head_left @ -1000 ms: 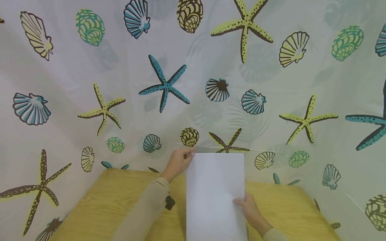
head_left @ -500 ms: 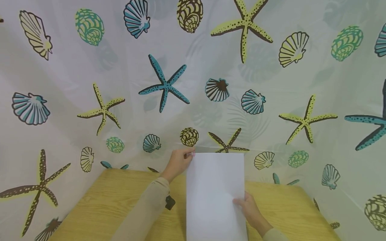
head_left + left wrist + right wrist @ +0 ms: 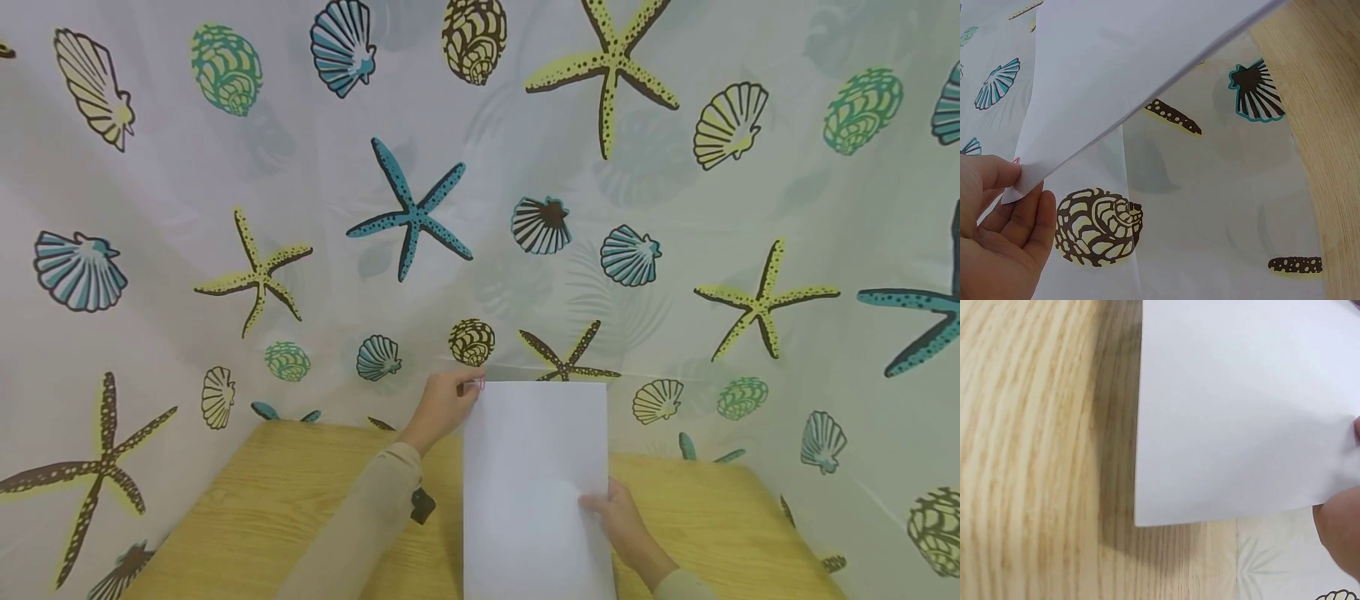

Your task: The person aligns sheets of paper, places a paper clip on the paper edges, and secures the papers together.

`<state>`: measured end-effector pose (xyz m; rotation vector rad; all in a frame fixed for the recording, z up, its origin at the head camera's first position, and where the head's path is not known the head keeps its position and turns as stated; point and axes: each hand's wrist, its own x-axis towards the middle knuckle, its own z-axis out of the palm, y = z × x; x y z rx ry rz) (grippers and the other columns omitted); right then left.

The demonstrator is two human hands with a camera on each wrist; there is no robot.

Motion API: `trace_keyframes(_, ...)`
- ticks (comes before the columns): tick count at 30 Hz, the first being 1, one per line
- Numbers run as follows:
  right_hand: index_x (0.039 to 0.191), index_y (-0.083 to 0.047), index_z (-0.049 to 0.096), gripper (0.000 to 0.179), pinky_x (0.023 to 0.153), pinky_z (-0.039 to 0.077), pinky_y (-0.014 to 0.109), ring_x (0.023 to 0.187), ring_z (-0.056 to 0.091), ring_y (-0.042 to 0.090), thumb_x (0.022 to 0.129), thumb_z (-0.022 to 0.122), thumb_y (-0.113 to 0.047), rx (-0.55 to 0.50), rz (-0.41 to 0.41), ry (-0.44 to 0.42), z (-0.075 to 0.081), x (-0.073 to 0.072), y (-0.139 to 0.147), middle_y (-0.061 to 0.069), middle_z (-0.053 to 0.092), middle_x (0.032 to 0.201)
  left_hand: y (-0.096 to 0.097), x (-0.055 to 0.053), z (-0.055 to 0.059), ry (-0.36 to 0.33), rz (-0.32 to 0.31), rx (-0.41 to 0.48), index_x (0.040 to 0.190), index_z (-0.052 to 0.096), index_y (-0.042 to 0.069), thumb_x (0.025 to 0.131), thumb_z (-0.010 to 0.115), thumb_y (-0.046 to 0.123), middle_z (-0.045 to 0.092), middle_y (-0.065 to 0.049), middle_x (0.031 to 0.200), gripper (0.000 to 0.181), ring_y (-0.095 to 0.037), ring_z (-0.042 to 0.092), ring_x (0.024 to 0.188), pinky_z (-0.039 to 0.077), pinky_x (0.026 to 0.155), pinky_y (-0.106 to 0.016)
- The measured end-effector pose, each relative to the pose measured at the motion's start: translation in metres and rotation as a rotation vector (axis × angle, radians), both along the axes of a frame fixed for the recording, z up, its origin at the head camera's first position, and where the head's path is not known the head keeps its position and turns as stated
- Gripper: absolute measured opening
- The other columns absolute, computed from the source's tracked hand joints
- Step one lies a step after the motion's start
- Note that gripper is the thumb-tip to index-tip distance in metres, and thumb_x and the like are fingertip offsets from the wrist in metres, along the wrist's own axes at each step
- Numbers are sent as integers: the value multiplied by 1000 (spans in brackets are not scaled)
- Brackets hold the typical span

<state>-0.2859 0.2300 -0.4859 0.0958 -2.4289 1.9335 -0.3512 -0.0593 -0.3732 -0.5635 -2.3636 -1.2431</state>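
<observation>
A stack of white paper (image 3: 536, 492) stands tall in front of me in the head view, its upper edge level with the foot of the curtain. At its top left corner my left hand (image 3: 442, 407) pinches the sheets and a small pink paper clip (image 3: 482, 384). The left wrist view shows the thumb on one side of the corner and curled fingers (image 3: 1039, 215) behind it; only a bit of the clip peeks out. My right hand (image 3: 624, 525) grips the paper's right edge lower down, thumb in front, fingers hidden behind. The right wrist view catches part of that hand (image 3: 1342, 528).
The wooden table (image 3: 247, 508) extends to both sides of the paper. A small black object (image 3: 423, 505) lies beside the left forearm. A white curtain (image 3: 480, 283) printed with shells and starfish encloses the back and sides.
</observation>
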Motion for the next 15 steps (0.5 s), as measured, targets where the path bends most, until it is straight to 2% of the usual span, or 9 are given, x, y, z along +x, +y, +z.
trace_keyframes(7, 132, 13, 41, 49, 100, 36, 57, 119, 47, 42, 86, 53, 3, -18, -4, 1, -1, 1, -1, 29, 48, 130, -1, 0, -1, 11, -1, 8, 118, 67, 9, 89, 57, 2, 66, -5, 94, 31, -13, 43, 61, 39, 51, -21)
trace_keyframes(12, 131, 13, 42, 48, 98, 39, 55, 115, 51, 39, 86, 53, 3, -17, -7, -1, -1, 1, -2, 27, 52, 126, -1, 0, -3, 36, -5, 9, 117, 67, 8, 89, 58, 1, 67, -6, 113, 30, -15, 52, 75, 49, 66, -26)
trace_keyframes(15, 132, 14, 41, 49, 100, 36, 56, 119, 47, 41, 86, 53, 3, -12, 4, 0, 0, 1, -2, 28, 49, 130, -1, 0, -3, 47, -6, 8, 116, 68, 7, 89, 58, 1, 66, -7, 116, 29, -15, 57, 84, 52, 74, -30)
